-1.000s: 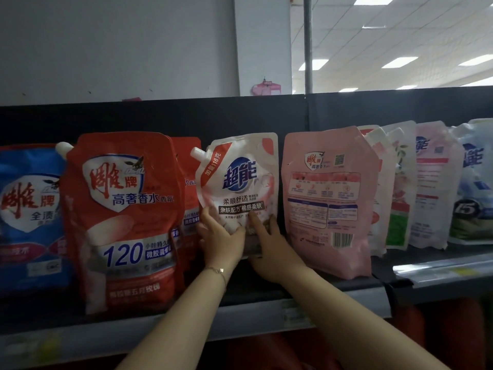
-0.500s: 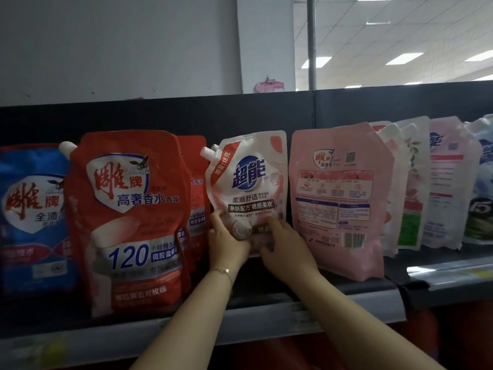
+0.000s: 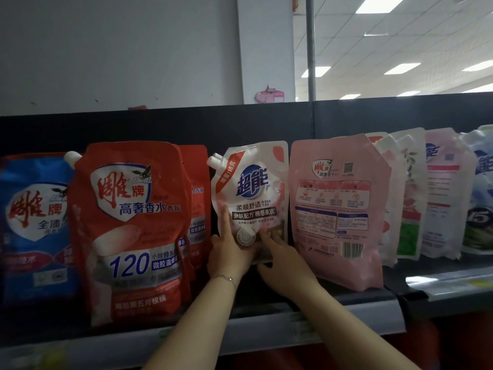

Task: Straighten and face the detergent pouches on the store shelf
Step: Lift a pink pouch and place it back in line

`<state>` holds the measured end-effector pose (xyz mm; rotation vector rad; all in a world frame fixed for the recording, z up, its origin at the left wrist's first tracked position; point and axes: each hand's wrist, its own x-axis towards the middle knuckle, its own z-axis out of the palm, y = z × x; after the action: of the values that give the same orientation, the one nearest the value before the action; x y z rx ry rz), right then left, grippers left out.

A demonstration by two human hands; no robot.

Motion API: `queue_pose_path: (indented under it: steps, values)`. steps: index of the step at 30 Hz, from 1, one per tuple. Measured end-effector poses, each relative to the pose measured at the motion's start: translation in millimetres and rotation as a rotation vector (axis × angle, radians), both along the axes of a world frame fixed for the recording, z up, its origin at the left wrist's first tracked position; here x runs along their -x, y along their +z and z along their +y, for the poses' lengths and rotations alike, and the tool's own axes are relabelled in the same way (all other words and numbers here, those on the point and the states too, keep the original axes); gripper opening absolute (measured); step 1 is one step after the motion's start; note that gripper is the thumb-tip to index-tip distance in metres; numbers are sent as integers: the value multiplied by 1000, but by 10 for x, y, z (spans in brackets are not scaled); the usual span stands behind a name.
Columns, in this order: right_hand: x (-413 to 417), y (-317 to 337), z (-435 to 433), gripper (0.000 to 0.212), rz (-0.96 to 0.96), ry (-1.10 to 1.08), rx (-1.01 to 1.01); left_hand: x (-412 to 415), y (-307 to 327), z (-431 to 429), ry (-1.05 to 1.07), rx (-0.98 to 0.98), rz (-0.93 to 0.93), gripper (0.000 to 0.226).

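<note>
Fingers (image 3: 225, 218) of both hands are closing on the bottom of the white pouch (image 3: 253, 188), and that's the grip we're watching! Starting big: the shelf (image 3: 266, 324) is running across the whole view. The red pouch (image 3: 133, 222) is standing tall just left of the action. The pink pouch (image 3: 338, 209) is standing just right, showing its back with the barcode (image 3: 352, 249) facing out. Between those two, the white pouch is sitting further back, front label facing us, its long axis running close to upright.

Now the hands. The left hand (image 3: 229, 257) is gripping the lower left corner, one finger lying up the front face. The right hand (image 3: 285, 265) is pinching the lower right edge. So the pouch is rising straight above the fingers, and both hands are sitting equally near, one per corner. Its base is looking lifted off the shelf deck, though the hands are hiding that edge. Up top left, the little spout (image 3: 214, 161) is pointing toward the red pouch.

I'm judging the coming move as a set-down: lowering it squarely into the gap, level with its neighbours' fronts.
</note>
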<state>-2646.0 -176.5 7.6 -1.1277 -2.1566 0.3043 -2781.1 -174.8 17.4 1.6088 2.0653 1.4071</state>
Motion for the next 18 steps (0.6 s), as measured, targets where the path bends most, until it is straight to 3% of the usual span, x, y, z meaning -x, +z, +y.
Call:
queue_pose_path:
  steps: [6, 10, 15, 18]
  values:
    - [-1, -5, 53, 90, -169, -22, 34, 63, 11, 49, -36, -22, -120, 122]
    - [24, -35, 131, 92, -195, -13, 66, 16, 18, 75, 15, -74, -102, 116]
    - [27, -81, 177, 89, -92, 68, 145, 4, -10, 96, 85, -119, -23, 95]
    - [20, -29, 111, 79, 13, 90, 83, -3, -42, 104, 125, -187, 85, 80]
